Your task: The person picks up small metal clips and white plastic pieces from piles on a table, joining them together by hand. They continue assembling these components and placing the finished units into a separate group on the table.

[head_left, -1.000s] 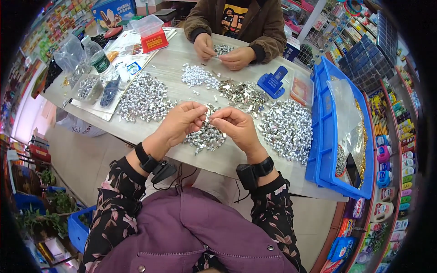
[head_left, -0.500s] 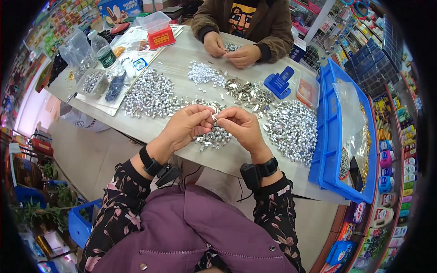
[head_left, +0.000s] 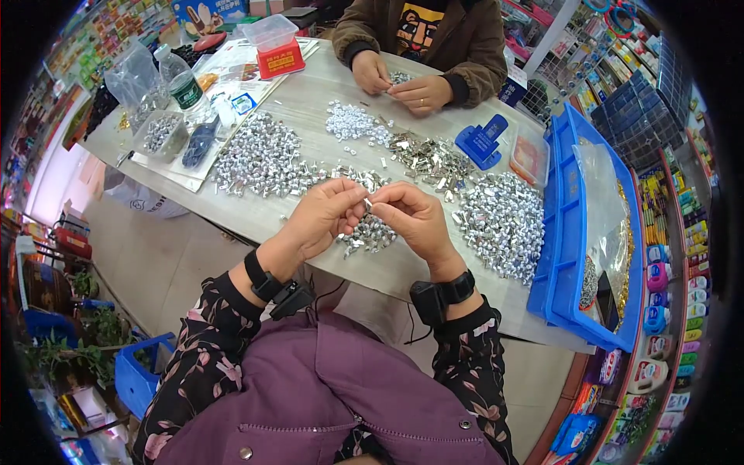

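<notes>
My left hand [head_left: 325,218] and my right hand [head_left: 417,223] meet fingertip to fingertip above the near part of the table. Between them is a small silvery metal piece [head_left: 367,204], pinched by both; its exact shape is too small to make out. Beneath my hands lies a pile of small silver metal parts [head_left: 370,235], partly hidden by my fingers. A larger heap of silver parts [head_left: 256,159] spreads to the left, another [head_left: 502,225] to the right. Farther off are white round pieces [head_left: 356,124] and flat metal clips [head_left: 430,159].
Across the table [head_left: 310,101] a person's hands [head_left: 403,87] work at small parts. A blue tray [head_left: 554,256] stands at the right edge. A blue holder [head_left: 482,142], a plastic box [head_left: 529,157], a bottle [head_left: 184,89], a tub of parts [head_left: 161,133] and a red scale [head_left: 280,60] sit around.
The view has shifted slightly. My hands stay together at the same small piece, with only a slight change of the fingers.
</notes>
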Motion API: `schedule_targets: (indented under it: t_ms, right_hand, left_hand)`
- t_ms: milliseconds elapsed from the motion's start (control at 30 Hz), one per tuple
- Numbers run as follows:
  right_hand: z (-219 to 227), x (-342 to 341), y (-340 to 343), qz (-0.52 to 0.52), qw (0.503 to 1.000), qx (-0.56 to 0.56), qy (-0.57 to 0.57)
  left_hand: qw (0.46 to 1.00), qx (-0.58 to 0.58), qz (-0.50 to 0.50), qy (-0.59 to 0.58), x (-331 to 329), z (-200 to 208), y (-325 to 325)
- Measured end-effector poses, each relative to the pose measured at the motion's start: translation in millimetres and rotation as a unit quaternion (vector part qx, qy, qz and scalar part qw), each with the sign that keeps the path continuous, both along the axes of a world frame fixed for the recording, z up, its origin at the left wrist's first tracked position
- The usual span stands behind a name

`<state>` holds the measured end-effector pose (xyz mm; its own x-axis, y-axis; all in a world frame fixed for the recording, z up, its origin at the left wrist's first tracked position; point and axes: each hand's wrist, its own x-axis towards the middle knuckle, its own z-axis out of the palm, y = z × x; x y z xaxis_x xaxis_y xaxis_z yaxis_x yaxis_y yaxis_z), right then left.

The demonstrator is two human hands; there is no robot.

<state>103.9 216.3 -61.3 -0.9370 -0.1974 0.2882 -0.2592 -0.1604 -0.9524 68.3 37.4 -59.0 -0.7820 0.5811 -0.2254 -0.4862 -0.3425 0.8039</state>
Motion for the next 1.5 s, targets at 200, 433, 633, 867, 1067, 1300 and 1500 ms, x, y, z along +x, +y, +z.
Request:
schedule_targets:
  t_ms: [200,433,633,867,1067,1300,1500]
  right_hand:
    - [-7,-2,0,-0.012,1.0,0.022,0.014]
    - [-10,-1,-5,-0.031,0.999,0.034,0.004]
    - [-11,1,-4,-0.02,0.998,0.063,-0.013]
    - [-22,-1,-13,-0.024,0.999,-0.013,-0.035]
    - [-27,-5,-9,-0.026,0.999,-0.011,-0.046]
    - [-9,-1,-7,0.018,0.992,-0.049,-0.117]
    - [-20,-6,-5,0.037,0.994,-0.044,-0.097]
  left_hand:
    - [0.999,-0.009,0.045,-0.02,7,4,6]
    - [0.991,-0.06,0.092,0.075,12,-3,6]
    - [0.997,-0.031,0.069,0.01,8,0,2]
    - [0.973,-0.103,0.121,0.165,14,-8,8]
    - [0.99,-0.065,0.11,0.058,9,-9,8]
    - [0.914,-0.241,0.087,0.314,8,-2,8]
    - [0.842,-0.326,0.078,0.424,11,1,10]
